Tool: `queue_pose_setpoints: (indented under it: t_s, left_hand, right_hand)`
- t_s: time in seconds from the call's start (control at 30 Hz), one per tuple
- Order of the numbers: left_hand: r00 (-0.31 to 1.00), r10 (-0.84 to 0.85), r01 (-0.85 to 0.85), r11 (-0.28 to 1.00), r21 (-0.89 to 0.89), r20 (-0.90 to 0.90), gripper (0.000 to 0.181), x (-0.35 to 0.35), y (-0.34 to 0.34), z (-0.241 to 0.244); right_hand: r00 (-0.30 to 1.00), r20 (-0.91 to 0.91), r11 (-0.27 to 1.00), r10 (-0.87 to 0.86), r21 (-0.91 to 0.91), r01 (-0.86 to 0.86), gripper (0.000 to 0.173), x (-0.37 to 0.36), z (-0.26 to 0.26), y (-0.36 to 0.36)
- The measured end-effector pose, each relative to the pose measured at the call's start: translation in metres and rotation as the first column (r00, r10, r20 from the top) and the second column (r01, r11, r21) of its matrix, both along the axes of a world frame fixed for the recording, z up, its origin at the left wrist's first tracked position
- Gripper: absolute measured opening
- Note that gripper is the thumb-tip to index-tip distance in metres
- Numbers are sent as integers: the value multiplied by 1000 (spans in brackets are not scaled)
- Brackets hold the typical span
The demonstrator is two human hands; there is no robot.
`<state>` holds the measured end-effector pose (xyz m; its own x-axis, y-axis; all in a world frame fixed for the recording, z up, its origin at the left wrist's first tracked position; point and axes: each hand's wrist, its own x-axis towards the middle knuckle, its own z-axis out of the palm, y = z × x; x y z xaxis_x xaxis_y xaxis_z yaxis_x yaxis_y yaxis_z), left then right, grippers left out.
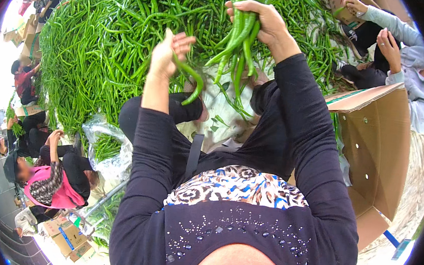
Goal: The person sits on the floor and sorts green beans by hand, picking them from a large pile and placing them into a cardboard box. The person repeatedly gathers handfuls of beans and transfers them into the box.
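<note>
My right hand [268, 24] grips a bunch of long green chili peppers [242, 27], their tips hanging down over the ground between my legs. To its left, my left hand [169, 53] has a single curved green chili pepper [192, 79] hanging from it. The left fingers are blurred and partly spread. A large heap of green chili peppers [102, 43] spreads beyond both hands and off to the left. A few loose peppers and leaves lie on the pale ground sheet [216, 127] between my feet.
An open cardboard box [375, 147] stands at my right. Nearby, a co-worker's hand [389, 49] shows, with another cardboard box [345, 10] beyond. A clear plastic bag [109, 142] with peppers lies at left, close to a seated person in a pink vest [54, 185].
</note>
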<state>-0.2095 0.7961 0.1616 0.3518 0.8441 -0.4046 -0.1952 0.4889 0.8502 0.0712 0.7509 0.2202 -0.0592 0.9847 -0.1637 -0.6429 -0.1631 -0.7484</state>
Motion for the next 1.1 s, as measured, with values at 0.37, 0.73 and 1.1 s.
queue_pose_setpoints:
  t_s: [0.37, 0.73, 1.1]
  left_hand:
    - [949, 28, 15, 991, 131, -315, 45, 13, -89, -105]
    - [988, -156, 155, 969, 193, -13, 33, 17, -125, 44]
    - [925, -369, 373, 927, 29, -86, 34, 21, -139, -6]
  right_hand:
    - [884, -453, 985, 119, 165, -48, 40, 21, 1, -39]
    - [886, -464, 934, -4, 314, 168, 43, 16, 84, -179]
    - [821, -4, 813, -570, 137, 566, 47, 155, 132, -420]
